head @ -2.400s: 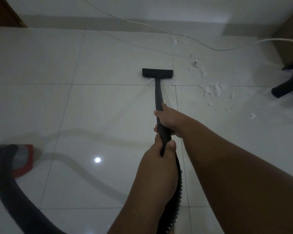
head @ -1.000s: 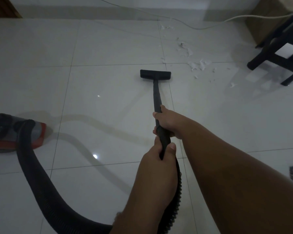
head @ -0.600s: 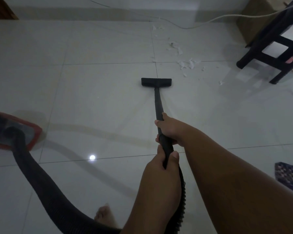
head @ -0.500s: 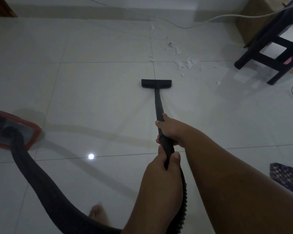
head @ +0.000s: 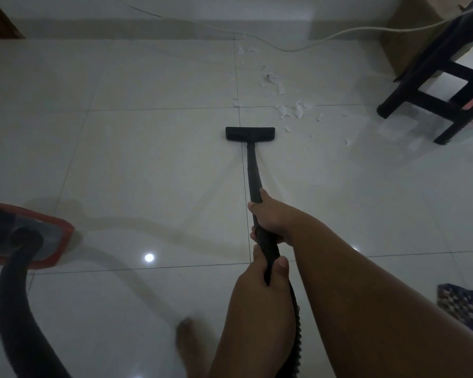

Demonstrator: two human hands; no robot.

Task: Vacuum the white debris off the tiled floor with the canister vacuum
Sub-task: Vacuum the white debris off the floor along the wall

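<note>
White debris lies fwd & to the right of the floor head, near it but not touching. More scraps trail up toward the wall, w/ one stray flake out toward the black stool. None is under the head yet, so most of the job looks undone.

Your right hand is wrapped round the wand higher up. Your left hand grips it just below, thumb laid over the top. Both are closed firmly on it, which is good.

For this pass, angle the head right, keep it flat on the tiled floor & push slowly over the main cluster; fast strokes will prob. scatter light scraps. Overlap strokes, then work up the grout line to the far bits. Mind the white cable by the wall, don't suck it in. Canister sits well off to your left w/ the hose curving round, so reach should be OK. Watch your foot re: the hose.
</note>
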